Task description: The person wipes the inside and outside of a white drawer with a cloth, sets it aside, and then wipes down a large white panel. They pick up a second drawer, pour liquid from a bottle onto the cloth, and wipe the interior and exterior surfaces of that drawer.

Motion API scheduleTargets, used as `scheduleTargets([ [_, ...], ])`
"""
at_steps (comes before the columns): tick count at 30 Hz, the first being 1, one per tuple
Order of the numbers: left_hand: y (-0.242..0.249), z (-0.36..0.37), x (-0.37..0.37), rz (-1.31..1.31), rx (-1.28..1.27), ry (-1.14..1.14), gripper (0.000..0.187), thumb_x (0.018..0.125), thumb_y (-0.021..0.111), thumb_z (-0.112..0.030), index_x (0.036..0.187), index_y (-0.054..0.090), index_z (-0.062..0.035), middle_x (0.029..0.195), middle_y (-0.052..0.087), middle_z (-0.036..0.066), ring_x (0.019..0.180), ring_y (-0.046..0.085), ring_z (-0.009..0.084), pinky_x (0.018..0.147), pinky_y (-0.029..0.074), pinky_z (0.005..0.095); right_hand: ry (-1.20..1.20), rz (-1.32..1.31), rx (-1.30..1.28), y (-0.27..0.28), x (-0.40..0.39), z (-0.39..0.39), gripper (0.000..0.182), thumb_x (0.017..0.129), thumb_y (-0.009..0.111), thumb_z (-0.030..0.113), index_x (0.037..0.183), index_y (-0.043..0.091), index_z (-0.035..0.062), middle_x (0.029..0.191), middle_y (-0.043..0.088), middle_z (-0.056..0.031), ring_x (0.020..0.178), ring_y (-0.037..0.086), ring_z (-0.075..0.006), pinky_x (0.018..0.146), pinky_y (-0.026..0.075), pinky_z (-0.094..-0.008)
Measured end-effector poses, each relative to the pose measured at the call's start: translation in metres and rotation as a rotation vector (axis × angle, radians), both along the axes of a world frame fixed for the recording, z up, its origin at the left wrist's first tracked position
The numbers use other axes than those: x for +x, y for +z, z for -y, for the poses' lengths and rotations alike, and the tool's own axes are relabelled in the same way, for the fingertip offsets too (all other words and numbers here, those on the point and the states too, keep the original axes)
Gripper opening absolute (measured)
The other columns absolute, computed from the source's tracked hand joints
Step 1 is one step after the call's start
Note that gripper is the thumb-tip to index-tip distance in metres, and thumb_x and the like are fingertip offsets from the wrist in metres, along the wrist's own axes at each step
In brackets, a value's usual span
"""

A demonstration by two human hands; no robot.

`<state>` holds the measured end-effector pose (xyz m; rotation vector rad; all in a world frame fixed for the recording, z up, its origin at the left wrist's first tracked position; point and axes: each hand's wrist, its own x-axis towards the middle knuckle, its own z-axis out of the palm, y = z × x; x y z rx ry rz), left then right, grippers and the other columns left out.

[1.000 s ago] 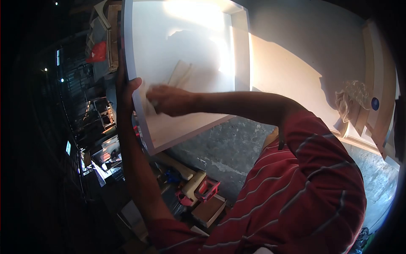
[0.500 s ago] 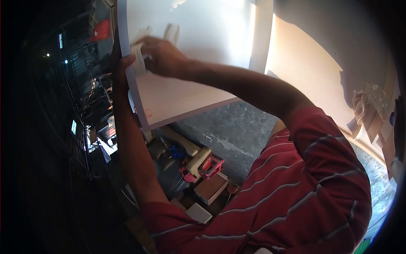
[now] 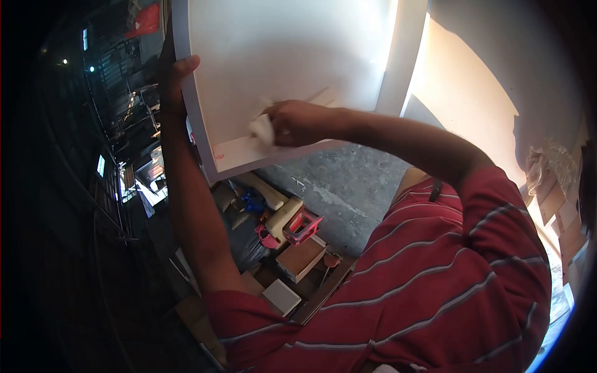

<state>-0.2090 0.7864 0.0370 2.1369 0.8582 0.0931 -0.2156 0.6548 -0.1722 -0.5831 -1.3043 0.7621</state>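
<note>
A shallow white panel with raised edges [image 3: 280,56], like a tray or an open cabinet box, stands tilted before me. My left hand [image 3: 179,81] grips its left edge, thumb over the rim and the other fingers hidden behind. Lower on the panel's inner face, my right hand [image 3: 301,123] is closed around a crumpled whitish cloth [image 3: 262,129], slightly blurred by motion. Near the lower left inner corner there is a small red mark [image 3: 219,155].
On the floor below lie a red plastic frame-like object [image 3: 303,225], a brown-topped box [image 3: 300,259], a white flat piece [image 3: 282,296] and a blue bundle [image 3: 253,201]. A pale wall [image 3: 466,74] rises at the right, with clear crumpled plastic [image 3: 550,168] beside it.
My right hand has moved down and to the right across the panel with the cloth. My left hand keeps its hold on the edge, appearing slightly higher in view.
</note>
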Motion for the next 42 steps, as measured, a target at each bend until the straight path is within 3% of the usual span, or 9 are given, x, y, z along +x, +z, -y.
scheduleTargets([
  [4,0.002,-0.011,-0.003,-0.052,-0.026,0.001,0.058,0.071,0.059,-0.031,0.119,0.046,-0.0001,0.092,0.056,0.011,0.076,0.058,0.0188,0.061,0.048,0.0309,0.03,0.15,-0.259,-0.014,0.03,0.025,0.013,0.073,0.063,0.014,0.065,0.064,0.0037,0.078,0.061,-0.0138,0.08,0.06,-0.0286,0.073,0.048,-0.0394],
  [7,-0.001,-0.01,-0.005,-0.061,-0.094,0.006,0.058,0.073,0.059,-0.032,0.119,0.045,-0.0004,0.094,0.055,0.012,0.077,0.059,0.0213,0.061,0.05,0.0324,-0.093,-0.071,0.1,0.022,0.007,0.008,0.005,0.071,0.066,0.002,0.07,0.062,-0.0018,0.107,0.056,-0.0162,0.082,0.061,-0.027,0.07,0.049,-0.0357],
  [13,-0.002,0.013,-0.004,-0.01,-0.007,0.128,0.057,0.07,0.058,-0.029,0.118,0.048,0.0003,0.088,0.057,0.008,0.074,0.057,0.016,0.063,0.047,0.0277,-0.126,-0.138,0.199,0.057,-0.013,-0.015,0.012,0.068,0.061,-0.001,0.08,0.064,0.0003,0.088,0.06,-0.0157,0.076,0.061,-0.0313,0.07,0.05,-0.0368],
  [21,0.006,0.03,0.016,0.098,-0.143,-0.159,0.068,0.072,0.055,-0.027,0.132,0.039,0.0012,0.108,0.054,0.015,0.094,0.055,0.0212,0.079,0.045,0.0322,0.032,0.397,-0.453,-0.14,0.06,0.092,0.021,0.073,0.062,-0.001,0.092,0.067,0.0074,0.098,0.06,-0.0107,0.093,0.059,-0.0274,0.08,0.048,-0.0361],
  [25,-0.003,0.039,0.026,0.066,-0.049,-0.229,0.07,0.073,0.05,-0.028,0.134,0.036,0.001,0.12,0.05,0.017,0.107,0.05,0.023,0.088,0.041,0.0336,-0.239,1.047,-0.426,-0.14,0.074,0.119,0.011,0.077,0.058,0.01,0.083,0.067,0.0136,0.098,0.06,-0.0039,0.104,0.052,-0.0207,0.089,0.042,-0.0404],
  [30,-0.004,0.051,0.031,0.041,0.168,-0.184,0.075,0.071,0.05,-0.028,0.139,0.032,-0.001,0.128,0.046,0.018,0.116,0.046,0.0253,0.096,0.036,0.035,-0.244,1.151,-0.503,-0.148,0.097,0.119,0.011,0.078,0.056,0.011,0.08,0.067,0.014,0.095,0.06,-0.0035,0.103,0.051,-0.0214,0.084,0.042,-0.0403],
  [37,0.009,0.151,0.058,0.174,0.101,-0.066,0.079,0.065,0.051,-0.013,0.139,0.029,0.0004,0.136,0.039,0.023,0.127,0.036,0.0329,0.107,0.025,0.0397,-1.157,0.864,-0.591,-0.157,0.218,0.089,0.015,0.076,0.058,0.007,0.088,0.066,0.0088,0.093,0.061,-0.0101,0.093,0.053,-0.0273,0.078,0.048,-0.0348],
  [40,0.023,0.172,0.066,0.193,-0.001,0.011,0.077,0.065,0.049,-0.009,0.139,0.029,0.001,0.14,0.035,0.022,0.13,0.032,0.0302,0.109,0.02,0.0386,-0.848,0.842,-0.446,-0.16,0.191,0.09,0.015,0.075,0.058,0.006,0.087,0.066,0.0089,0.106,0.055,-0.0107,0.106,0.05,-0.0276,0.088,0.043,-0.0372],
  [42,0.027,0.178,0.071,0.011,0.204,0.033,0.079,0.065,0.053,-0.009,0.14,0.029,-0.0002,0.144,0.027,0.02,0.134,0.027,0.0288,0.11,0.017,0.0374,-0.363,0.067,-0.467,-0.178,0.125,0.102,0.01,0.072,0.06,0.01,0.078,0.068,0.0139,0.103,0.055,-0.0064,0.106,0.047,-0.0235,0.088,0.041,-0.036],
])
